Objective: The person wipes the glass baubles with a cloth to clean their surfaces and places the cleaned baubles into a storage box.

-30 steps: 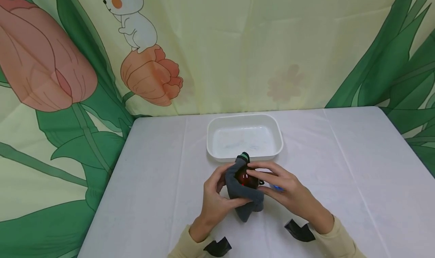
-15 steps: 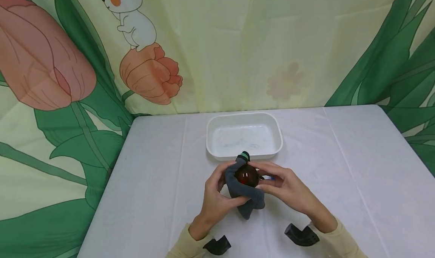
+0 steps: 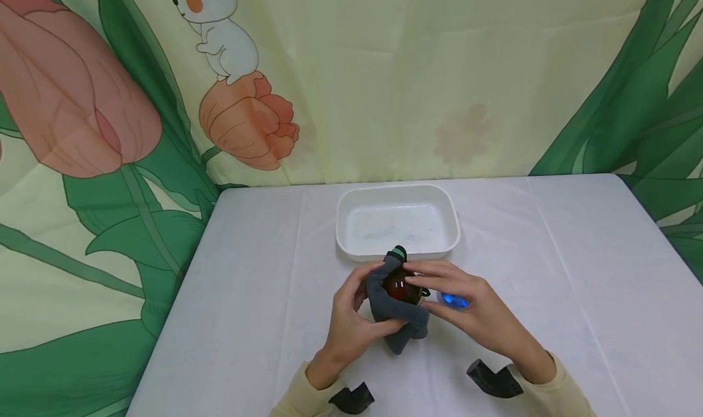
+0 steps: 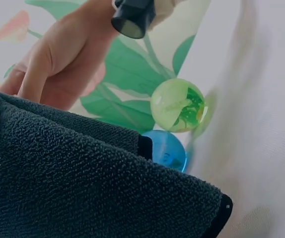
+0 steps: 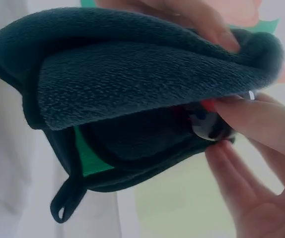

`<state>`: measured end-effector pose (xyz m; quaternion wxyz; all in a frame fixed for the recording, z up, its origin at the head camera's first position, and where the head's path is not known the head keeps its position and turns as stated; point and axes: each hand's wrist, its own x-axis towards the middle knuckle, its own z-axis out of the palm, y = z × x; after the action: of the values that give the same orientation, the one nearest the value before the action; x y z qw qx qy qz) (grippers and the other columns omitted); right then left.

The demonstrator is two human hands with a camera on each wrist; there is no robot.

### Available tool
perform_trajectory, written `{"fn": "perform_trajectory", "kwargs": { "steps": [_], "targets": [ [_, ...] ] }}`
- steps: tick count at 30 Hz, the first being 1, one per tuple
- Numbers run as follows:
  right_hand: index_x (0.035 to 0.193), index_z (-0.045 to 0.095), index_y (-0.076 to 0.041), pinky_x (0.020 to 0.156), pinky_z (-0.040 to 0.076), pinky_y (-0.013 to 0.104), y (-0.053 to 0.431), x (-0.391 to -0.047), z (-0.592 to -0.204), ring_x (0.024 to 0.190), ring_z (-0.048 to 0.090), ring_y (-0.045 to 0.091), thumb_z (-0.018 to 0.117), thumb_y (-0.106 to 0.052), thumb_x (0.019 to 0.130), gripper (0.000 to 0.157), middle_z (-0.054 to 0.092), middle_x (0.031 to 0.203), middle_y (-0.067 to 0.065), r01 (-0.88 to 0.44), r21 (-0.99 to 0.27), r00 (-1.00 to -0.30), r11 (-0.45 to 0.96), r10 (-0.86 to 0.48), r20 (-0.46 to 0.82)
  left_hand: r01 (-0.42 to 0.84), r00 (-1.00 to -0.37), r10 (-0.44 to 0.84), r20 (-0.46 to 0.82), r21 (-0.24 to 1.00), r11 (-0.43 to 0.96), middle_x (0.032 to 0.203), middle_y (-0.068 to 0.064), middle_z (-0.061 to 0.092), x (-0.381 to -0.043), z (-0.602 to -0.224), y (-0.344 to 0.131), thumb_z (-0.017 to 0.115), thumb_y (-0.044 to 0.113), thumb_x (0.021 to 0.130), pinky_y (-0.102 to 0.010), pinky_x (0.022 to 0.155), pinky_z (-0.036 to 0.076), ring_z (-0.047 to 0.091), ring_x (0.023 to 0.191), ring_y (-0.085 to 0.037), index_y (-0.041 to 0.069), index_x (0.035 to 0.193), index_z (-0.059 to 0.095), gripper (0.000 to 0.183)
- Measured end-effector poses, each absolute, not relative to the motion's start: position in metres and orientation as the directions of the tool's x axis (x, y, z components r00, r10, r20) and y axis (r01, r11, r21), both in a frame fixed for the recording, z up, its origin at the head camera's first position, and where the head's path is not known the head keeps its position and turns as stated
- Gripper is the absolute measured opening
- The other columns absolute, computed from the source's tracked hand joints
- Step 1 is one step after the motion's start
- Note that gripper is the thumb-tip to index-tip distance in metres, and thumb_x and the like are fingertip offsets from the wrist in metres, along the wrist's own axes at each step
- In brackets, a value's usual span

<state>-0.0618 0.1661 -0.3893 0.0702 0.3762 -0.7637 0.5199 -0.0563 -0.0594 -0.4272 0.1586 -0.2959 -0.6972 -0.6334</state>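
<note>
Red ball [image 3: 398, 287], nested in the grey cloth [image 3: 387, 308] near the white tray [image 3: 395, 224]; clasped through that cloth by the left hand [image 3: 348, 319], pinched at its bare side by the right hand [image 3: 480, 306]. Looks rigid, smooth, probably light and slippery; best held across its widest part.

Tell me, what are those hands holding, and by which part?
The left hand grips the dark cloth by its left side; the right hand pinches the red ball by its right side.

A white-clothed table [image 3: 241, 319] carries a white tray [image 3: 362, 224], a translucent blue ball [image 3: 455, 300] and a green ball [image 4: 178, 105].
</note>
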Motion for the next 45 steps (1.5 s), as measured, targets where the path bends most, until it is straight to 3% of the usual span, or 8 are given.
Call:
{"fn": "perform_trajectory", "kwargs": {
  "steps": [3,9,16,21,26,30,37,45],
  "targets": [
    [0.128,0.066,-0.005,0.096,0.049,0.014,0.165,-0.062,-0.392,0.132,0.051,0.016,0.077,0.005,0.081,0.049,0.059,0.138,0.013,-0.724,-0.671,-0.645,0.159,-0.499,0.578,0.613,-0.774,0.214,0.595,0.790,0.020,0.128,-0.022,0.060,-0.056,-0.427,-0.058,0.088,-0.008,0.064,-0.032,0.092,0.057,0.066,0.109,-0.026,-0.002,0.138,0.047,0.084],
    [0.126,0.066,-0.002,0.095,0.049,0.013,0.162,-0.065,-0.395,0.130,0.054,0.018,0.061,-0.026,0.097,0.038,0.060,0.134,0.017,-0.801,-0.573,-0.576,0.173,-0.485,0.658,0.601,-0.784,0.203,0.587,0.799,0.014,0.128,-0.022,0.060,-0.056,-0.426,-0.057,0.088,-0.008,0.065,-0.031,0.091,0.057,0.067,0.107,-0.026,-0.001,0.138,0.048,0.084],
    [0.127,0.065,0.001,0.097,0.048,0.013,0.159,-0.066,-0.396,0.130,0.053,0.019,0.058,-0.026,0.099,0.040,0.059,0.134,0.019,-0.823,-0.542,-0.549,0.171,-0.484,0.681,0.593,-0.792,0.192,0.579,0.805,0.020,0.127,-0.021,0.061,-0.056,-0.426,-0.060,0.087,-0.008,0.066,-0.030,0.091,0.057,0.067,0.106,-0.023,0.000,0.138,0.049,0.083],
    [0.130,0.064,-0.002,0.095,0.049,0.013,0.157,-0.064,-0.396,0.128,0.056,0.017,0.061,-0.025,0.096,0.040,0.059,0.135,0.017,-0.789,-0.579,-0.599,0.207,-0.472,0.647,0.590,-0.794,0.189,0.577,0.807,0.011,0.129,-0.021,0.060,-0.058,-0.429,-0.061,0.087,-0.006,0.068,-0.031,0.093,0.056,0.065,0.109,-0.021,0.000,0.139,0.048,0.081],
    [0.133,0.063,-0.006,0.097,0.049,0.015,0.155,-0.060,-0.397,0.127,0.057,0.012,0.075,-0.002,0.084,0.051,0.060,0.136,0.013,-0.704,-0.664,-0.694,0.252,-0.446,0.566,0.578,-0.801,0.187,0.568,0.816,-0.003,0.130,-0.021,0.059,-0.058,-0.429,-0.061,0.087,-0.007,0.068,-0.030,0.096,0.055,0.064,0.112,-0.019,0.000,0.139,0.048,0.081],
    [0.135,0.061,-0.003,0.096,0.051,0.019,0.152,-0.058,-0.397,0.126,0.057,0.012,0.076,0.011,0.077,0.061,0.060,0.135,0.014,-0.673,-0.706,-0.719,0.219,-0.419,0.555,0.578,-0.801,0.187,0.569,0.816,-0.007,0.131,-0.021,0.058,-0.058,-0.427,-0.062,0.087,-0.008,0.067,-0.032,0.098,0.054,0.063,0.113,-0.020,0.000,0.139,0.048,0.082],
    [0.138,0.055,0.001,0.091,0.056,0.027,0.151,-0.057,-0.395,0.120,0.060,0.008,0.070,0.011,0.083,0.058,0.061,0.131,0.020,-0.535,-0.840,-0.795,0.090,-0.391,0.464,0.570,-0.804,0.193,0.563,0.821,-0.021,0.132,-0.021,0.058,-0.058,-0.424,-0.062,0.087,-0.008,0.067,-0.035,0.100,0.052,0.063,0.116,-0.022,0.001,0.139,0.049,0.082],
    [0.145,0.049,-0.008,0.094,0.055,0.030,0.155,-0.057,-0.394,0.127,0.055,0.007,0.067,0.003,0.091,0.058,0.055,0.142,0.011,-0.505,-0.839,-0.807,0.204,-0.456,0.375,0.525,-0.832,0.180,0.525,0.850,-0.052,0.127,-0.022,0.060,-0.058,-0.422,-0.066,0.086,-0.011,0.067,-0.031,0.096,0.054,0.066,0.111,-0.019,0.001,0.138,0.050,0.080]
  ]
}}
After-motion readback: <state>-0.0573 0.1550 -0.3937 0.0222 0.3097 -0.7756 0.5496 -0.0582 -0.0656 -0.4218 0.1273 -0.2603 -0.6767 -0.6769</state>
